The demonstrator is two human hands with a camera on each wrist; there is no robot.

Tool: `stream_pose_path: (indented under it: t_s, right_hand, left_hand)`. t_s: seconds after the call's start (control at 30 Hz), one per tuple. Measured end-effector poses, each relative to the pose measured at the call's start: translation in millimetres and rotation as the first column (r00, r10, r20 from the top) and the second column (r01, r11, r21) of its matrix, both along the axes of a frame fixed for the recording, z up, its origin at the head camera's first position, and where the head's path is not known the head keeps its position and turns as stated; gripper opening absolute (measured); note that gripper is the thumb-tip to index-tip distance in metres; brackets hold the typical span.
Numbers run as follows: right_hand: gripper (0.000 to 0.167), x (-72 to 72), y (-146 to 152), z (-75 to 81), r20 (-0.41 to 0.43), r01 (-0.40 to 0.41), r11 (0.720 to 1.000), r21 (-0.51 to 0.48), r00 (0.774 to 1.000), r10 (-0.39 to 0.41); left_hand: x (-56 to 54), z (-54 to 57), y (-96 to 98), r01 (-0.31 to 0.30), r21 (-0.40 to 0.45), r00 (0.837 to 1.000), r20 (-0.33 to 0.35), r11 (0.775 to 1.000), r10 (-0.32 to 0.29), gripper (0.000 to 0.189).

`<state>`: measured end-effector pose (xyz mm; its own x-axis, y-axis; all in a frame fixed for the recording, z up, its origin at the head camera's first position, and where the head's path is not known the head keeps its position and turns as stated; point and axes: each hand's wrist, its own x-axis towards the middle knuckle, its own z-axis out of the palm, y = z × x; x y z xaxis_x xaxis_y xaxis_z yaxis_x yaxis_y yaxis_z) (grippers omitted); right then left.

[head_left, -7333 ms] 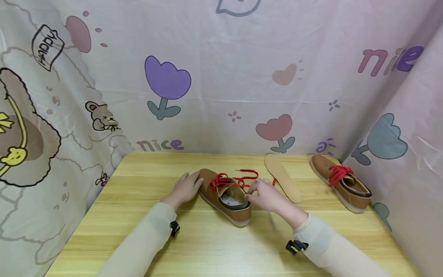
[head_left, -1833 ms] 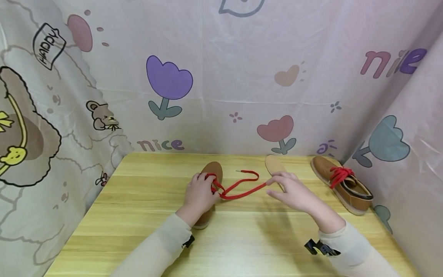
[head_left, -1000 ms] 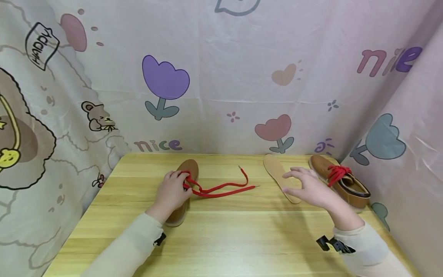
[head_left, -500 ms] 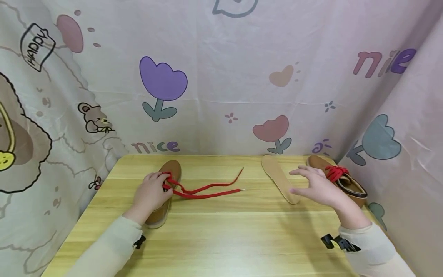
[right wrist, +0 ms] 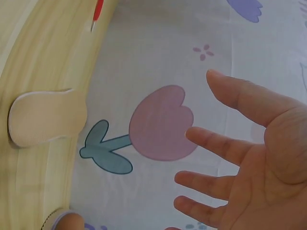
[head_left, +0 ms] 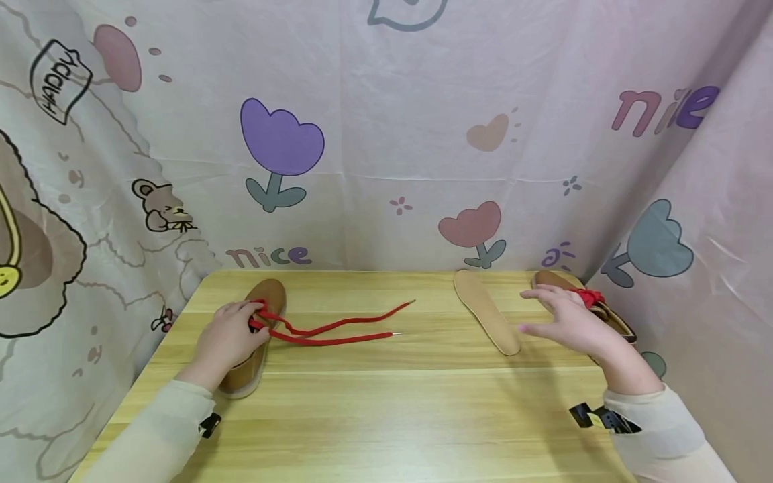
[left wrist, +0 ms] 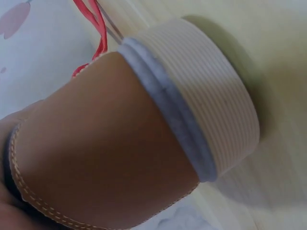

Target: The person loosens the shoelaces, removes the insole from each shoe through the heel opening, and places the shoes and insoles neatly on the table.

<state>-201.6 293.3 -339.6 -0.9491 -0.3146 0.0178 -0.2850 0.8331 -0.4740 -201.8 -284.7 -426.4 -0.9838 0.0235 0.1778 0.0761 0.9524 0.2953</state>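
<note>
At the table's left side my left hand point(head_left: 226, 339) grips a brown leather shoe point(head_left: 266, 302) across its middle, toe pointing to the back. Its red lace point(head_left: 338, 341) trails to the right in two loose strands over the table. The left wrist view shows the shoe's brown leather heel point(left wrist: 105, 143) and pale ridged sole point(left wrist: 206, 91) close up. On the right, my right hand point(head_left: 570, 322) hovers with fingers spread and holds nothing. Near it lies a tan insole point(head_left: 486, 312). A second brown shoe point(head_left: 612, 320) with a red lace is partly hidden behind that hand.
The wooden table point(head_left: 374, 416) ends at the back against a printed curtain point(head_left: 374, 221). More curtain hangs along both sides. A black wrist camera point(head_left: 210, 425) sits on the left sleeve, and another wrist camera point(head_left: 604, 419) on the right one.
The left hand first steadied the shoe's toe, then took it by the middle and carried it left. The right hand let go of the lace and moved right, fingers spread.
</note>
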Motion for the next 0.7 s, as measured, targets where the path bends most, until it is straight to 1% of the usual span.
stream_pose_path:
  t_s: [0.17,0.27,0.4,0.53,0.7]
  right_hand:
    - [0.077,-1.8,8,1.7,0.070,0.024,0.997,-0.070,0.997,-0.019]
    - [0.079,-4.0,14,1.5,0.081,0.015,0.996,-0.083,0.997,-0.008]
    - [0.081,-5.9,21,2.2,0.060,0.009,0.998,-0.060,0.998,-0.005]
    - [0.081,-9.7,30,1.6,0.066,0.013,0.999,-0.053,0.998,-0.010]
    - [0.084,-16.1,44,-2.1,0.081,0.053,0.998,-0.015,0.995,-0.052]
  left_hand:
    - [-1.4,0.4,-15.2,-0.001,-0.002,1.000,0.017,1.000,0.001,0.059]
    - [-0.8,1.2,-24.8,0.006,-0.006,1.000,0.027,1.000,-0.006,0.058]
    - [-0.1,1.8,-37.0,0.020,-0.011,0.999,0.025,1.000,-0.020,0.057]
    - [-0.3,1.5,-47.7,0.031,-0.009,0.999,0.021,0.999,-0.031,0.057]
    - [-1.8,0.9,-57.3,0.050,0.000,0.999,-0.006,0.999,-0.050,0.055]
